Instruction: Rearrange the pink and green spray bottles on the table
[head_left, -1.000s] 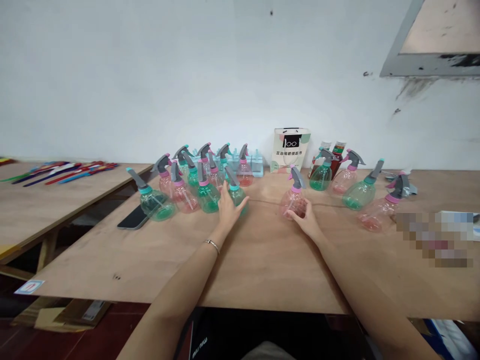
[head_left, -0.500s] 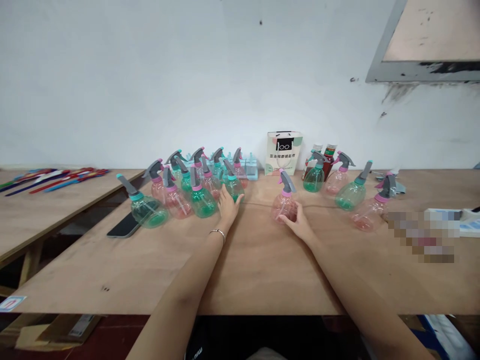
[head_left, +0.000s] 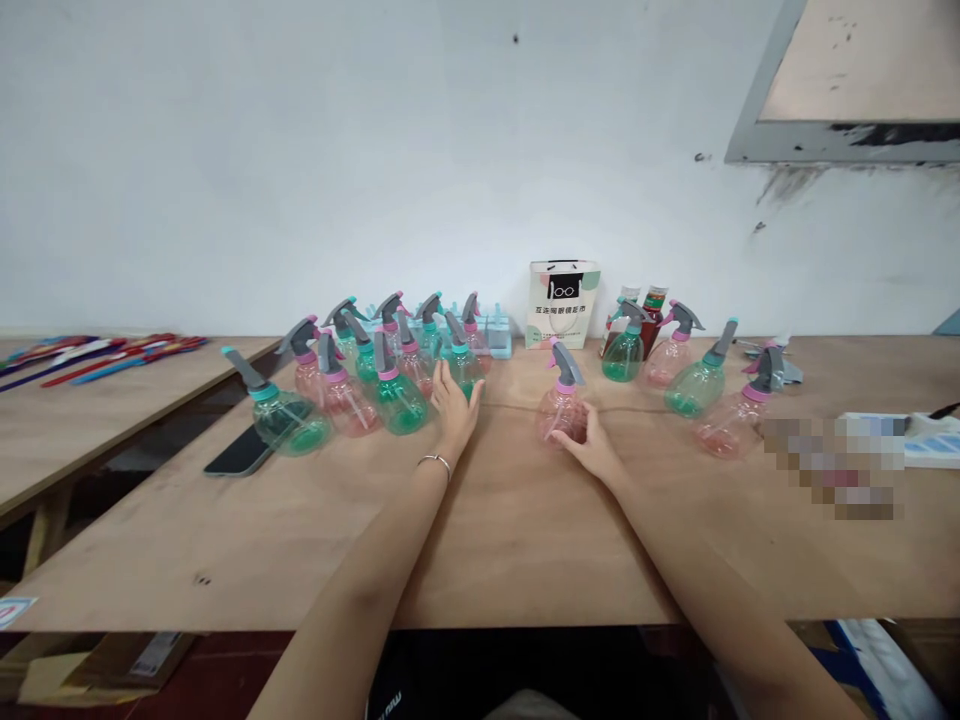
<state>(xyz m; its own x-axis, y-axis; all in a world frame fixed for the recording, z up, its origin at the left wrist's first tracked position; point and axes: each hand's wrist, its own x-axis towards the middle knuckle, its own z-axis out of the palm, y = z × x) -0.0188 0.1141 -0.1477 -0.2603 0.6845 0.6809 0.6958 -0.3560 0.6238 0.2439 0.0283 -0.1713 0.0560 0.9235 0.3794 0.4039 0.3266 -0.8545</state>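
Note:
My right hand (head_left: 595, 447) is wrapped round the lower right side of a pink spray bottle (head_left: 559, 408), which stands upright on the table. My left hand (head_left: 455, 408), fingers stretched and thumb apart, is at the front of a green spray bottle (head_left: 469, 365) and partly hides it; whether it touches the bottle I cannot tell. To the left of that hand, a green spray bottle with a pink collar (head_left: 402, 402) stands close by. Several more pink and green spray bottles crowd the left side, among them a green one with a turquoise collar (head_left: 289, 420).
A phone (head_left: 238, 452) lies by the left group. Behind stand a light blue rack (head_left: 496, 335), a paper bag (head_left: 562, 325) and dark red bottles (head_left: 651, 325). More spray bottles, including a green one (head_left: 696, 385), stand at right. A blurred patch (head_left: 832, 470) covers something there.
The view has shifted slightly, so everything sits a little further left. Both hands keep nearly the same places beside their bottles.

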